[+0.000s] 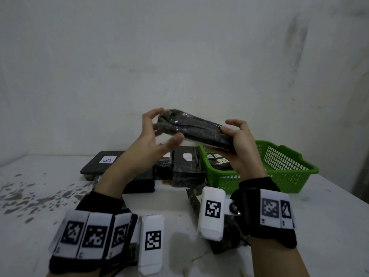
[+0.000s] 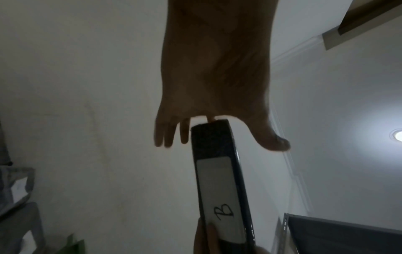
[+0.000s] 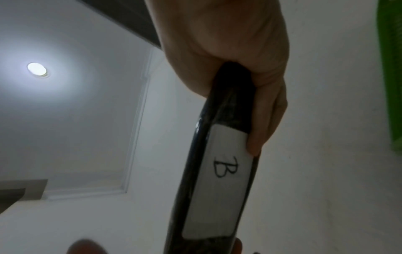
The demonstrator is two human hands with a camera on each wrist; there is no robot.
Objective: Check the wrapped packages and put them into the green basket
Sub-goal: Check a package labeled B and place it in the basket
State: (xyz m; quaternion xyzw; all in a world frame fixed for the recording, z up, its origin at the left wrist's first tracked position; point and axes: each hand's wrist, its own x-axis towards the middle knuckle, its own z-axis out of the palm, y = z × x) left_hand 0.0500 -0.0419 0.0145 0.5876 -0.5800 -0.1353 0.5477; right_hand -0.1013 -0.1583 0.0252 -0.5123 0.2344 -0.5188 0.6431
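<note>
The package (image 1: 191, 129) is up in the air between your hands, above the table (image 1: 40, 206) and just left of the basket (image 1: 283, 166). Its long axis runs left to right and slopes down toward its right end — that end sits right over the basket's near-left corner. A white label (image 3: 222, 178) marked B faces downward, toward the wrist cameras.

Your right hand (image 1: 239, 144) holds that lower end firmly, thumb on one face and fingers curled round the other; the right wrist view shows them wrapped on it. Your left hand (image 1: 153, 134) is at the far, higher end with fingers spread and loose. In the left wrist view one fingertip seems to touch the end — it steadies rather than grips.

So the drop turns on the right hand: it is the nearer one, and the basket lies just below and to its right. I'd judge a short carry to the right, lowering the package flat, would do it, letting the left hand come away.

Packages (image 1: 185, 166) wait on the table left of the basket, one labelled B (image 1: 103, 162); at least one lies inside the basket.
</note>
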